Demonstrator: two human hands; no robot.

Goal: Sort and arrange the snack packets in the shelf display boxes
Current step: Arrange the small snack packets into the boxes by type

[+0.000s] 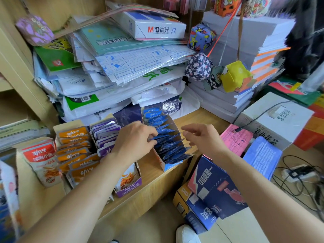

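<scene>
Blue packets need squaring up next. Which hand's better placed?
Left. The left hand pinches the blue packets mid-row in the blue display box; the right hand hovers open beside it, apparently touching nothing.

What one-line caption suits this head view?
Left hand pinches blue snack packets in their display box; right hand hovers open beside it.

messy pile of plastic-wrapped paper packs (122,71) at the back, M&G paper ream (154,23) tilted on top, yellow fabric cube (235,76) dangling on a string, white box (273,118) with a cable across it, pink sheet (235,137) beside it, power strip (298,172) and dark blue cartons (215,186) on the floor
</scene>
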